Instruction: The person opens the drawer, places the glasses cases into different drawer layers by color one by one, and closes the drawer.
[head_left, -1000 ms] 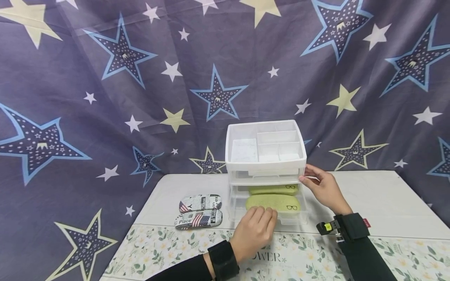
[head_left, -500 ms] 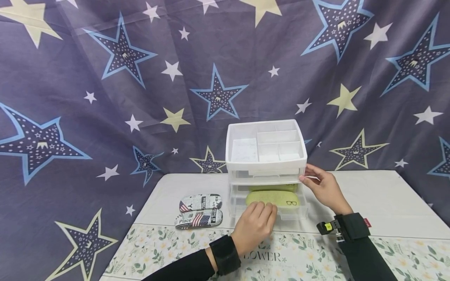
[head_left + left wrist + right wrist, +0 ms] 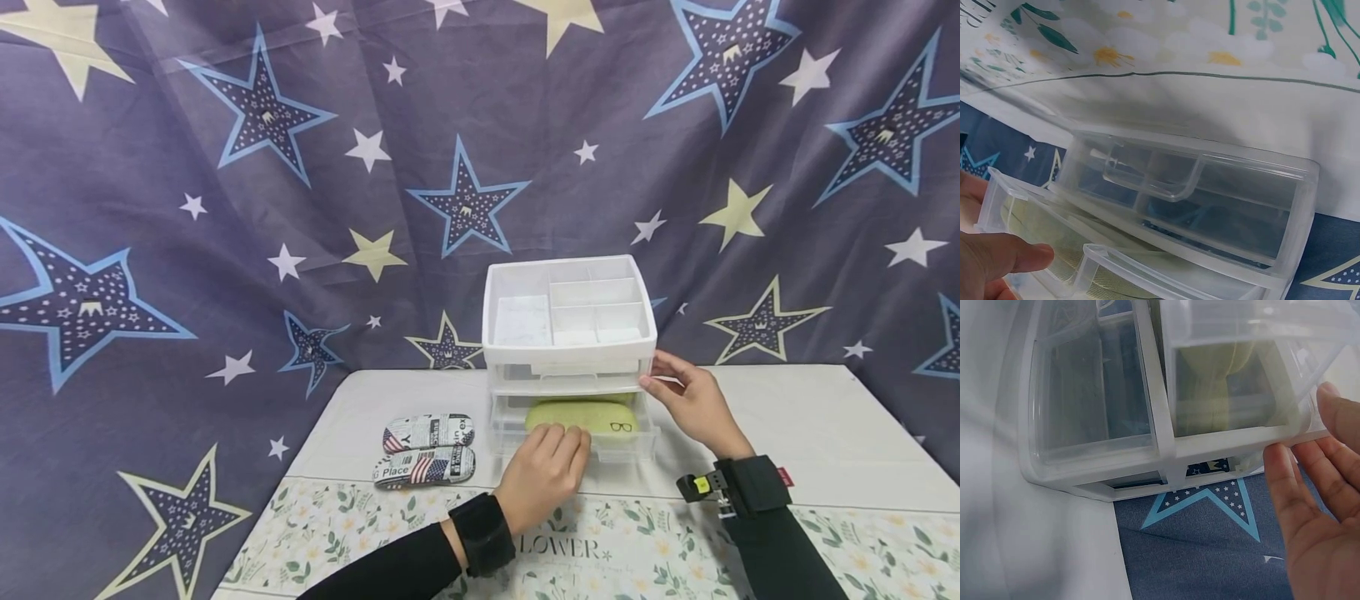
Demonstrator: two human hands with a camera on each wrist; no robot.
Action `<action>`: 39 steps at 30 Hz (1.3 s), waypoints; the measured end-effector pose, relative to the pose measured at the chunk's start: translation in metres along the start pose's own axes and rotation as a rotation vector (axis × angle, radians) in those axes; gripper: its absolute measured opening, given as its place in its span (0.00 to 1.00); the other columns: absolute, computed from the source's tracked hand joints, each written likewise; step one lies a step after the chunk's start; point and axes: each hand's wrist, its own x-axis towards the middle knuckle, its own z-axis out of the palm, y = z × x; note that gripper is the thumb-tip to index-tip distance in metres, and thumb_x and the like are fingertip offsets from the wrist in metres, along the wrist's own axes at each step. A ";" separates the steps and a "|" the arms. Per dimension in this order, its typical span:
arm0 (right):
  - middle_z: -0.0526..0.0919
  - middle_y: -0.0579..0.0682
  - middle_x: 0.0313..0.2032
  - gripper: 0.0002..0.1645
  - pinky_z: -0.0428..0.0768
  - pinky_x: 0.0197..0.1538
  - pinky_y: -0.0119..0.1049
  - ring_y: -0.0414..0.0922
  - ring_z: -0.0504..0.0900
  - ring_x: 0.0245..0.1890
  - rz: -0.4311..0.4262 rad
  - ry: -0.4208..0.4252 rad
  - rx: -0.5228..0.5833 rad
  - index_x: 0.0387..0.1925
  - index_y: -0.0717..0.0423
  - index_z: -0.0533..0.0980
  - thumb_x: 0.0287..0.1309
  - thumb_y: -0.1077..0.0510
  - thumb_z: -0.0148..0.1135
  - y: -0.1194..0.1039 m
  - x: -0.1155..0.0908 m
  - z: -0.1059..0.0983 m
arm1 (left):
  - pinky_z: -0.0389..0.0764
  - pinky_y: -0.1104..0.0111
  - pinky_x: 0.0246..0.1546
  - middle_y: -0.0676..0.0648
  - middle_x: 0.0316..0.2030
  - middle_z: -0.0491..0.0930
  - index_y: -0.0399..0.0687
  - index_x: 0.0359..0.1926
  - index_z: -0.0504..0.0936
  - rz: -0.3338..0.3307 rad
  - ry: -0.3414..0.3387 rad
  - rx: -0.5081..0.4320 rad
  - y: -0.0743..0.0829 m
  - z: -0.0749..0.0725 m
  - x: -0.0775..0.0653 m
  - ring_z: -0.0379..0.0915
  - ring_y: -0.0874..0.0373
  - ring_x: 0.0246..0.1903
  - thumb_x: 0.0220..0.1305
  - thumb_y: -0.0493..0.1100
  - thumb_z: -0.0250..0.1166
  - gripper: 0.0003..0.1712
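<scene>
A white plastic drawer unit [image 3: 517, 354] stands on the table with a divided tray on top. Its clear middle drawer [image 3: 622, 454] is partly pulled out and holds a green glasses case [image 3: 581, 414]; a sliver of a second case shows behind it. My left hand [image 3: 543, 471] grips the drawer's front edge, with the thumb [image 3: 1010, 255] on the outer face in the left wrist view. At the unit's right side, my right hand [image 3: 693, 404] holds the frame between thumb and fingers. In the right wrist view its fingertips [image 3: 1279, 459] touch the white frame.
Two newspaper-print glasses cases [image 3: 427, 465] with flag patterns lie side by side left of the unit. The table [image 3: 795, 433] carries a floral cloth [image 3: 330, 517] along the front. A star-patterned curtain [image 3: 420, 100] hangs behind.
The middle drawer has slid inward with the green cases, pushed by my left hand. Less of the rear case shows under the unit. My right hand stays at the side.
</scene>
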 end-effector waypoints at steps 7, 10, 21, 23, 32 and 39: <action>0.83 0.65 0.53 0.33 0.75 0.53 0.16 0.23 0.76 0.48 -0.002 0.004 -0.008 0.69 0.68 0.69 0.70 0.57 0.66 0.000 -0.001 0.000 | 0.83 0.69 0.40 0.49 0.38 0.85 0.44 0.45 0.88 -0.001 -0.010 0.016 0.002 0.021 -0.005 0.79 0.58 0.35 0.75 0.29 0.37 0.30; 0.84 0.64 0.52 0.32 0.76 0.53 0.17 0.26 0.78 0.49 0.000 0.008 -0.009 0.69 0.67 0.70 0.69 0.57 0.66 0.000 -0.001 0.000 | 0.82 0.69 0.40 0.49 0.39 0.85 0.44 0.45 0.89 -0.004 -0.004 0.033 0.002 0.026 -0.005 0.79 0.58 0.35 0.76 0.29 0.39 0.28; 0.83 0.65 0.53 0.33 0.75 0.53 0.17 0.37 0.81 0.52 0.000 0.002 -0.024 0.69 0.68 0.70 0.70 0.56 0.66 0.000 -0.001 -0.001 | 0.82 0.68 0.39 0.50 0.36 0.83 0.44 0.43 0.89 -0.017 0.010 0.040 -0.001 0.041 -0.001 0.79 0.58 0.34 0.78 0.29 0.39 0.29; 0.84 0.64 0.53 0.32 0.76 0.53 0.17 0.42 0.82 0.53 0.004 0.002 -0.020 0.69 0.66 0.70 0.70 0.57 0.66 -0.001 0.000 -0.001 | 0.82 0.69 0.39 0.50 0.35 0.83 0.45 0.42 0.89 -0.023 0.014 0.038 -0.002 0.040 0.002 0.79 0.58 0.34 0.78 0.29 0.38 0.29; 0.84 0.62 0.53 0.33 0.76 0.53 0.17 0.47 0.82 0.53 0.008 0.006 -0.012 0.69 0.65 0.71 0.68 0.56 0.68 -0.002 -0.001 0.000 | 0.80 0.70 0.36 0.51 0.33 0.81 0.45 0.43 0.90 -0.026 0.000 0.052 -0.010 0.033 0.012 0.76 0.58 0.32 0.77 0.29 0.41 0.28; 0.83 0.64 0.54 0.34 0.74 0.53 0.15 0.58 0.81 0.56 0.018 0.004 -0.028 0.69 0.68 0.69 0.70 0.55 0.66 0.000 0.000 0.000 | 0.82 0.69 0.40 0.50 0.35 0.82 0.44 0.44 0.90 0.010 -0.034 0.073 -0.015 0.033 0.016 0.79 0.58 0.35 0.77 0.27 0.43 0.27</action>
